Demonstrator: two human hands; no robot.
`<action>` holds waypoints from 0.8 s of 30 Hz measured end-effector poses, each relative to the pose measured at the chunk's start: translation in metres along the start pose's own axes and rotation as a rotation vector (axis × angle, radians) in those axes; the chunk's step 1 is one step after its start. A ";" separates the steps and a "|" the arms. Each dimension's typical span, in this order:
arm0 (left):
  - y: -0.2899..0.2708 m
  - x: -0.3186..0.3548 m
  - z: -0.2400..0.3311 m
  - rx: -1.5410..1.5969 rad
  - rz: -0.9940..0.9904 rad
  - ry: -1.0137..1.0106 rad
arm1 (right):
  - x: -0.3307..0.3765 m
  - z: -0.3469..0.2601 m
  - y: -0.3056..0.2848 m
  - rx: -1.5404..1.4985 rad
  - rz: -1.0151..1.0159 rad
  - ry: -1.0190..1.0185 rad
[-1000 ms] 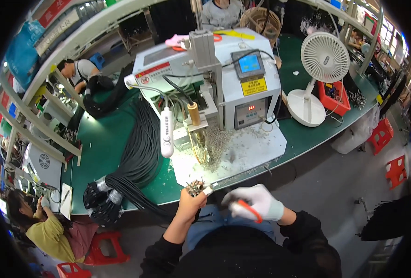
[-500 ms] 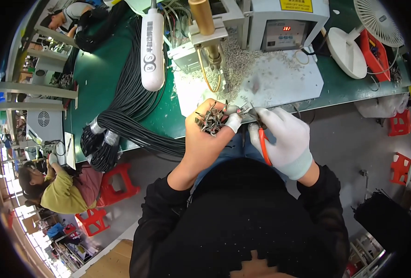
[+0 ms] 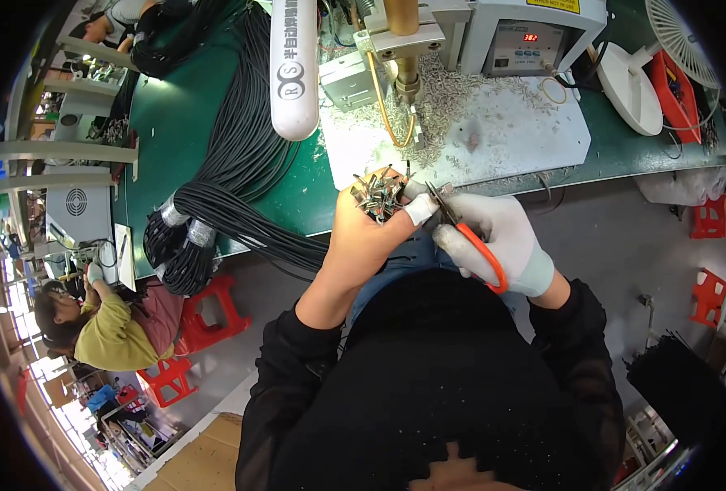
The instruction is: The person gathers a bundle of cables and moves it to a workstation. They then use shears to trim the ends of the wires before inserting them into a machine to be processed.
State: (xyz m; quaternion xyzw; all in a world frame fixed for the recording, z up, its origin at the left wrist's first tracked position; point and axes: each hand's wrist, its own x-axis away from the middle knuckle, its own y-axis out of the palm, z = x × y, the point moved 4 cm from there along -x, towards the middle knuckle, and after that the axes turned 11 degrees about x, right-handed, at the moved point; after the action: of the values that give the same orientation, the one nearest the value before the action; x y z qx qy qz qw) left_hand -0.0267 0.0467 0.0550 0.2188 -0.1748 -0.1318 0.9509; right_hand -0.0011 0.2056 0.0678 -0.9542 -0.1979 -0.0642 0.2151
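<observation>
Grey floor (image 3: pixel 608 237); green worktable (image 3: pixel 166 131); red stools (image 3: pixel 216 334) both sides; bright windows (image 3: pixel 62 365) along lower left rim.

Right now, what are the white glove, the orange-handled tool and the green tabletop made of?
The white glove looks like soft, matte fabric: it fits closely and has a stretchy-looking cuff. The orange-handled tool seems metal at its dark, slim jaws; its smooth, bright handle looks like plastic or rubber. The green tabletop, slightly shiny, may be plastic or rubber.
</observation>
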 end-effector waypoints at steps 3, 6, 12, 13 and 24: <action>-0.002 -0.005 -0.009 -0.138 -0.002 0.038 | 0.001 0.008 0.005 0.144 0.152 -0.156; -0.016 -0.009 -0.020 -0.215 0.036 0.004 | 0.009 0.028 0.015 0.195 0.265 -0.233; -0.074 -0.034 -0.018 0.152 0.169 -0.143 | -0.004 0.055 -0.023 -0.005 0.255 0.171; -0.068 -0.044 -0.012 0.180 0.143 -0.158 | -0.016 0.047 -0.033 -0.107 0.209 0.187; -0.057 -0.098 -0.006 0.069 -0.085 -0.273 | -0.113 0.051 -0.044 -0.264 -0.064 0.116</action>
State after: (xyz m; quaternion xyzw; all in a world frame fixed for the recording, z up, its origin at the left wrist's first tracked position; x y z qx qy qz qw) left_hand -0.1225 0.0314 -0.0032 0.2386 -0.2973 -0.1944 0.9038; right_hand -0.1205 0.2249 0.0155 -0.9621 -0.2052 -0.1513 0.0969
